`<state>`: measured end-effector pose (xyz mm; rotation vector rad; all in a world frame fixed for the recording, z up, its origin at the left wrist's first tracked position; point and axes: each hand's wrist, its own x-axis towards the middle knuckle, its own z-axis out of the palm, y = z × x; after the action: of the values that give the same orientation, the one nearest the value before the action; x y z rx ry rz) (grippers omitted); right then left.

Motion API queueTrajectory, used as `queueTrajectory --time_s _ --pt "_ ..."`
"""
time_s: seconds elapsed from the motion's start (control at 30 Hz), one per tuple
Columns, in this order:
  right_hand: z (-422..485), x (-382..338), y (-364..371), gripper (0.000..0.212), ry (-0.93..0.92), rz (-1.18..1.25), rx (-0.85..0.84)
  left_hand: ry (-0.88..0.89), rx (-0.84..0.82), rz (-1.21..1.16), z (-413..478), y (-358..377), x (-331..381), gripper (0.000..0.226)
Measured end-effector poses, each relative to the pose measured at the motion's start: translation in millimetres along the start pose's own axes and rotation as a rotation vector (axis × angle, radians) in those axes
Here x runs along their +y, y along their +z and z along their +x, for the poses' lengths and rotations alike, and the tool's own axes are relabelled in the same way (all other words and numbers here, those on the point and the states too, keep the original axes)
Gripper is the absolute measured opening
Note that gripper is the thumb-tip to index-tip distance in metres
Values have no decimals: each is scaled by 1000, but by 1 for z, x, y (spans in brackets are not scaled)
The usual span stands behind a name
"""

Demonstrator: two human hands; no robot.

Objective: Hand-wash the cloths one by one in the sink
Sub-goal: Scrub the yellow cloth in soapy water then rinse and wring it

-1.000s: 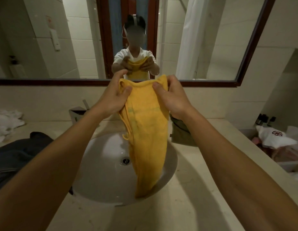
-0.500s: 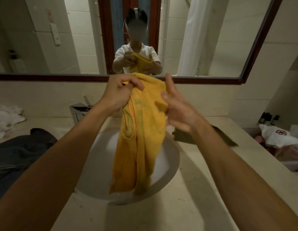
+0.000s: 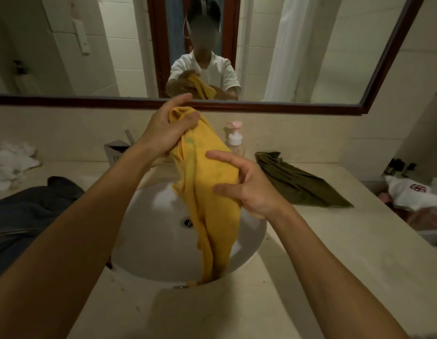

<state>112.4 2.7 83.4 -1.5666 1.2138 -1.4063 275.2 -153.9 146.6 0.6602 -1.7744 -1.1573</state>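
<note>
Sliding down from the top edge, the right hand [image 3: 249,189] now sits at the middle of the mustard-yellow terry cloth [image 3: 207,204], while the left hand [image 3: 163,133] has kept the top end and bunched it tighter. The left fingers are curled fully round that gathered top, thumb across the front. The right hand cups the cloth's right side between a half-extended forefinger and thumb; the other fingers are behind the fabric, so how firmly they close is hard to say.

The cloth hangs in a long, twisted fold over the round white ceramic sink [image 3: 151,241], its lower end draped across the rim at 6 o'clock, just right of the metal drain [image 3: 187,222].

On the beige stone counter [image 3: 334,265], a crumpled olive-green cloth [image 3: 298,184] lies at 2 o'clock from the sink and a clear pump bottle with a pink top [image 3: 234,138] stands at 12 o'clock by the wall. A dark blue-grey garment [image 3: 29,211] lies at 9 o'clock, with a heap of white cloths [image 3: 9,160] at 10 o'clock. The wood-framed wall mirror [image 3: 310,45] reflects the person holding the cloth.
</note>
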Motion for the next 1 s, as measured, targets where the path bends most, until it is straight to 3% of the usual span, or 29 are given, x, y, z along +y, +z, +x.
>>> queueTrajectory --time_s 0.1,0.2,0.33,0.43,0.6,0.77,1.0 --pt "2 -2 -8 70 41 126 64 -258 -115 196 -24 -6 -4 69" --pt "8 -1 -12 72 59 74 67 -445 -223 289 -52 -4 -19 76" --pt "12 7 -8 76 88 39 63 -478 -292 -24 -75 7 -43 89" --pt "11 8 -3 78 107 163 29 -356 -393 -152 -87 22 -60 91" --pt "14 4 -8 80 228 222 -45 -345 -150 -462 -95 33 -72 85" --pt "18 1 -22 62 474 -67 -144 -287 -1 -338 -93 26 -70 72" --pt "11 8 -12 70 499 157 91 -296 74 -308 -71 27 -50 34"
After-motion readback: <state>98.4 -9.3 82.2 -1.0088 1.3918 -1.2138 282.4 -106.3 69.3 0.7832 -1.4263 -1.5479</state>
